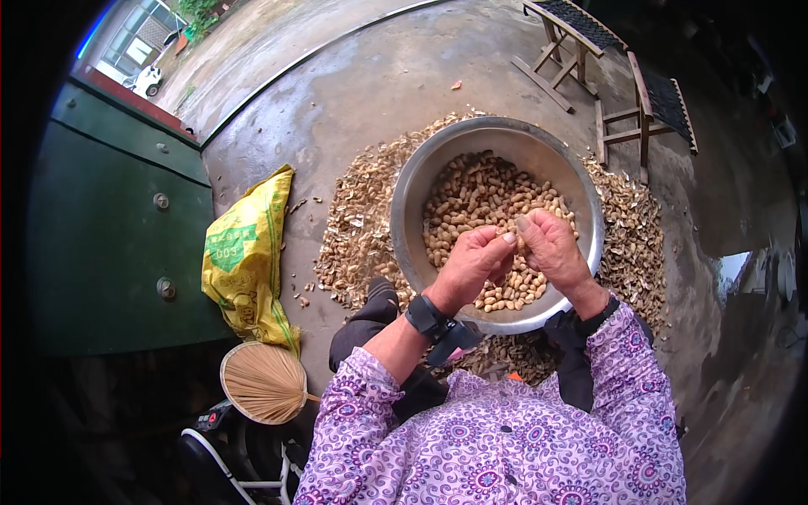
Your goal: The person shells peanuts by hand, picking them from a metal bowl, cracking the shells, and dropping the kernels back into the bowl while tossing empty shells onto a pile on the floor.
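Observation:
A wide metal basin [404, 214] holds a heap of unshelled peanuts [480, 183]. Over its near half, my left hand [473, 265] and my right hand [552, 247] meet fingertip to fingertip. Pinched between the thumbs and fingers of both is a small tan thing, which looks like a peanut [520, 245], mostly covered by the fingers. Dark bands circle both wrists. Broken peanut shells [363, 218] lie on the floor around the basin, on its left, right and near sides.
To the left lie a yellow woven sack [249, 265] and a round straw hand fan [265, 382], beside a dark green metal panel [120, 240]. Two folding wooden stools [568, 60] [644, 107] stand at the upper right. A white tubular frame [252, 485] is at the lower left.

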The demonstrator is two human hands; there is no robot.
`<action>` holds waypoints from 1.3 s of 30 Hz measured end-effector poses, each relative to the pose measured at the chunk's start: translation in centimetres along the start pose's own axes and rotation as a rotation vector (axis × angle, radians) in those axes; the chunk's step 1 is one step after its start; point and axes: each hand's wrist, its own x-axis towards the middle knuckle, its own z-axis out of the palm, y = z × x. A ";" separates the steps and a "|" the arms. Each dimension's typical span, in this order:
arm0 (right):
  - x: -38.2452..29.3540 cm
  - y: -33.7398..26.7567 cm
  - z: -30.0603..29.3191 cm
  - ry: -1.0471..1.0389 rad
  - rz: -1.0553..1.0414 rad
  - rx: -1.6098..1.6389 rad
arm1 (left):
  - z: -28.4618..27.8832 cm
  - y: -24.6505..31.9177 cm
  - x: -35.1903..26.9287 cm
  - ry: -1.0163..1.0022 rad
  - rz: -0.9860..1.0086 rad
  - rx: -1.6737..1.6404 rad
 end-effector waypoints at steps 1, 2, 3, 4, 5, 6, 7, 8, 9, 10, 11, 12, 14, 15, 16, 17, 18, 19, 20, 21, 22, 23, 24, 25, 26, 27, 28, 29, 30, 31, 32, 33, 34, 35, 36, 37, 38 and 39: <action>0.0 -0.1 -0.2 0.017 0.015 -0.014 | 0.0 0.0 0.1 -0.001 0.000 0.000; 0.0 -0.2 -0.3 0.033 0.031 -0.027 | -0.1 0.0 0.1 0.001 -0.012 0.000; 0.0 -0.3 -0.4 0.034 0.032 -0.028 | -0.2 0.0 0.2 0.002 -0.025 0.000; 0.0 -0.6 -0.4 0.027 0.055 0.031 | -0.3 -0.1 0.2 0.002 -0.026 0.000; -0.1 -0.7 -0.4 0.020 0.078 0.090 | -0.4 -0.2 0.2 -0.015 -0.031 -0.026; -0.1 -0.6 -0.5 0.018 0.077 0.091 | -0.5 -0.2 0.1 -0.030 -0.034 -0.052; -0.1 -0.4 -0.6 -0.003 0.073 0.070 | -0.5 -0.2 0.0 -0.028 -0.034 -0.051; -0.1 -0.4 -0.7 -0.024 0.068 0.049 | -0.5 -0.2 -0.1 -0.031 -0.038 -0.053; -0.2 -0.3 -0.6 -0.025 0.069 0.049 | -0.6 -0.3 -0.2 -0.033 -0.042 -0.055; -0.2 -0.3 -0.5 -0.039 0.075 0.042 | -0.7 -0.2 -0.2 -0.031 -0.042 -0.055; -0.2 -0.3 -0.4 -0.052 0.082 0.035 | -0.9 -0.2 -0.3 -0.043 -0.054 -0.055; -0.2 -0.4 -0.4 -0.053 0.082 0.035 | -1.0 -0.1 -0.4 -0.056 -0.067 -0.055; -0.2 -0.4 -0.4 -0.075 0.110 0.058 | -1.1 0.0 -0.5 -0.063 -0.073 -0.038; -0.2 -0.2 -0.5 -0.077 0.110 0.058 | -1.2 0.1 -0.6 -0.069 -0.079 -0.020; -0.2 0.1 -0.5 -0.086 0.097 0.047 | -1.2 0.1 -0.7 -0.068 -0.078 -0.021; -0.2 0.3 -0.5 -0.095 0.084 0.037 | -1.2 0.1 -0.8 -0.077 -0.068 -0.020; -0.3 0.2 -0.4 -0.097 0.085 0.036 | -1.3 0.0 -0.9 -0.087 -0.058 -0.021; -0.3 0.0 -0.3 -0.116 0.114 0.014 | -1.4 -0.1 -0.9 -0.085 -0.058 -0.022; -0.4 -0.1 -0.2 -0.134 0.144 -0.008 | -1.6 -0.3 -0.9 -0.079 -0.048 0.046; -0.4 -0.2 -0.1 -0.136 0.145 -0.008 | -1.7 -0.3 -1.0 -0.072 -0.038 0.116; -0.5 -0.2 0.1 -0.165 0.146 -0.001 | -1.8 -0.3 -1.1 -0.070 -0.039 0.115; -0.5 -0.2 0.2 -0.194 0.147 0.007 | -1.9 -0.1 -1.2 -0.073 -0.046 0.144; -0.4 -0.2 0.2 -0.195 0.146 0.006 | -1.9 0.0 -1.3 -0.076 -0.053 0.173; -0.4 -0.1 0.3 -0.210 0.145 0.019 | -2.0 -0.2 -1.3 -0.076 -0.053 0.173; -0.3 0.0 0.3 -0.226 0.143 0.032 | -2.1 -0.4 -1.4 -0.078 -0.045 0.166; -0.3 -0.1 0.3 -0.226 0.143 0.031 | -2.1 -0.4 -1.4 -0.081 -0.038 0.160; -0.3 -0.1 0.3 -0.237 0.144 0.013 | -2.1 -0.4 -1.4 -0.080 -0.037 0.159; -0.3 -0.1 0.4 -0.247 0.144 -0.004 | -2.0 -0.3 -1.5 -0.072 -0.054 0.178; -0.3 -0.1 0.4 -0.249 0.144 -0.005 | -1.9 -0.1 -1.6 -0.065 -0.071 0.196; -0.3 0.0 0.4 -0.265 0.155 0.011 | -1.9 0.1 -1.7 -0.064 -0.070 0.195; -0.4 0.2 0.5 -0.282 0.167 0.028 | -1.9 0.3 -1.7 -0.106 -0.097 0.316; -0.5 0.6 0.5 -0.283 0.167 0.026 | -1.8 0.5 -1.8 -0.148 -0.123 0.436; -0.7 1.2 0.5 -0.355 0.210 -0.011 | -1.7 1.0 -2.3 -0.144 -0.155 0.552; -1.0 1.5 0.5 -0.426 0.253 -0.048 | -1.8 1.3 -2.5 -0.145 -0.153 0.551; -1.3 1.5 0.8 -0.527 0.328 -0.070 | -2.1 1.6 -2.8 -0.266 -0.250 0.746; -1.8 1.7 1.1 -0.652 0.381 -0.078 | -2.3 1.7 -3.0 -0.388 -0.348 0.939; -2.4 2.8 1.6 -0.763 0.240 -0.105 | -2.7 1.3 -3.4 -0.488 -0.332 0.939; -2.9 3.5 2.0 -0.867 0.098 -0.133 | -2.8 0.7 -3.6 -0.489 -0.331 0.936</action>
